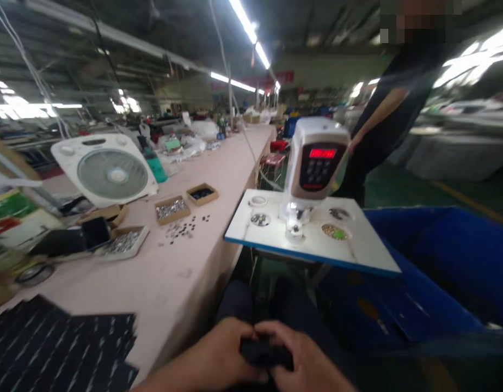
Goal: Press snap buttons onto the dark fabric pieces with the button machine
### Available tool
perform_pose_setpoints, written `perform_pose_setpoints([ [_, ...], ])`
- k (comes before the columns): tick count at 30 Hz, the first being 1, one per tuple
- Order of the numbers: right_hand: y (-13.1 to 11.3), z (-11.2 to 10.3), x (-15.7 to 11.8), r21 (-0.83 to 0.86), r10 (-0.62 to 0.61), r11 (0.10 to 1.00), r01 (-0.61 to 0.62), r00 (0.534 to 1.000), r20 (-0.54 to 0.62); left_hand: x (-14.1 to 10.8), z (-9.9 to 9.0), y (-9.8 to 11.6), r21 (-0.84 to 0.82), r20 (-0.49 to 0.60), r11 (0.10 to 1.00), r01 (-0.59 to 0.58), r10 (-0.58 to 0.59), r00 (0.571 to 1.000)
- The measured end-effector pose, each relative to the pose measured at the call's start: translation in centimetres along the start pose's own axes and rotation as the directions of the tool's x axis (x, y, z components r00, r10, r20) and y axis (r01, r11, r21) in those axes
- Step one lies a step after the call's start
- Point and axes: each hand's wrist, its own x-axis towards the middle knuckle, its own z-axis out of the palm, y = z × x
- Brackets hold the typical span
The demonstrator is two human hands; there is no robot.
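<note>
My left hand [222,348] and my right hand [302,354] meet low in the view, above my lap. Both are closed around a small black bundle [266,353], which looks soft, like folded cloth; blur hides its exact kind. In front of them stands a white machine [317,158] with a red lit display, mounted on a small white table [271,239] with a blue edge. Round cups of small parts [335,232] are sunk into that tabletop. Neither hand touches the machine.
On the long pink-covered table [210,245] are a white box fan [112,169], boxes of small metal parts [172,209], scattered black pieces [184,228] and dark striped fabric pieces [59,348]. At right sits a large blue bin [443,228]; a person [398,103] stands behind the machine.
</note>
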Motion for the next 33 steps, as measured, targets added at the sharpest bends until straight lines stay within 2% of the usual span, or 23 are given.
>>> perform_pose_setpoints([
  [1, 0.1, 0.1, 0.2, 0.084, 0.027, 0.996, -0.028, 1.0, 0.011, 0.0, -0.2, -0.4, -0.096, 0.099, 0.994, 0.06, -0.05, 0.994],
  [2, 0.2, 0.1, 0.4, 0.147, 0.048, 0.988, -0.052, 0.998, 0.028, 0.0, -0.4, -0.8, -0.171, 0.119, 0.981, 0.089, -0.07, 0.99],
  [4, 0.3, -0.1, 0.7, 0.225, 0.1, 0.968, -0.116, 0.992, 0.081, 0.3, -1.1, -1.2, -0.209, 0.181, 0.97, 0.124, -0.086, 0.98],
  [8, 0.5, -0.5, 0.9, 0.299, 0.181, 0.928, -0.221, 0.971, 0.154, 0.3, -2.1, -1.1, -0.217, 0.236, 0.959, 0.182, -0.13, 0.963],
  [13, 0.8, -0.2, 1.1, 0.342, 0.204, 0.906, -0.249, 0.966, 0.161, 0.0, -1.9, -1.3, -0.279, 0.272, 0.929, 0.242, -0.165, 0.948],
  [18, 0.8, -0.2, 1.2, 0.312, 0.219, 0.916, -0.251, 0.966, 0.136, 0.2, -1.4, -1.8, -0.315, 0.266, 0.913, 0.26, -0.178, 0.947],
  [26, 1.3, 0.0, 1.3, 0.225, 0.235, 0.943, -0.245, 0.97, 0.07, 0.5, -0.2, -1.9, -0.355, 0.186, 0.885, 0.301, -0.249, 0.951],
  [33, 1.9, 0.3, 1.7, 0.312, 0.296, 0.9, -0.303, 0.952, 0.071, 0.6, 0.3, -2.0, -0.282, 0.133, 0.909, 0.306, -0.279, 0.951],
])
